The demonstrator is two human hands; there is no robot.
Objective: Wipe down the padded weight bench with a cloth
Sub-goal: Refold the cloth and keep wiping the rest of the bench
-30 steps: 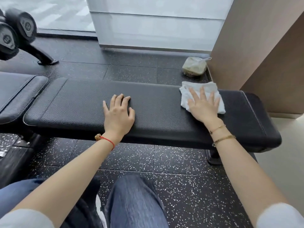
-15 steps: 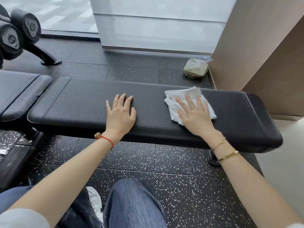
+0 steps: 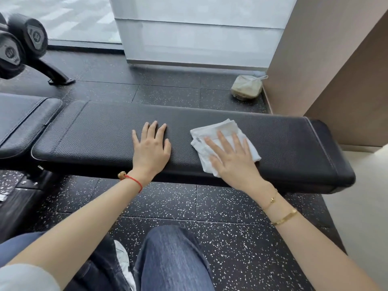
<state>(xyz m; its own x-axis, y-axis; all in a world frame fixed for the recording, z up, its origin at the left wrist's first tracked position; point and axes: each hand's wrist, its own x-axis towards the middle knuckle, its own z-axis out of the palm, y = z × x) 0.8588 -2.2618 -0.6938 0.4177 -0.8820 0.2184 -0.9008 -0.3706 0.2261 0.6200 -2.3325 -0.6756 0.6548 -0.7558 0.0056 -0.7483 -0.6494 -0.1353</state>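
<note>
A long black padded bench (image 3: 100, 133) runs left to right in front of me. On its right half lies a crumpled white cloth (image 3: 214, 132). My right hand (image 3: 233, 158) presses flat on the cloth with fingers spread, covering its near part. My left hand (image 3: 152, 149) rests flat on the bare pad near the middle, fingers apart, a short gap to the left of the cloth. It holds nothing.
A second black pad (image 3: 23, 120) adjoins the bench at the left. Dumbbells on a rack (image 3: 21, 47) stand at the far left. A bagged container (image 3: 246, 87) sits on the speckled floor by the brown wall (image 3: 327, 70). My knees are below the bench.
My right hand has slid the cloth leftward along the pad, from near the right end toward the middle. My left hand has stayed planted.
</note>
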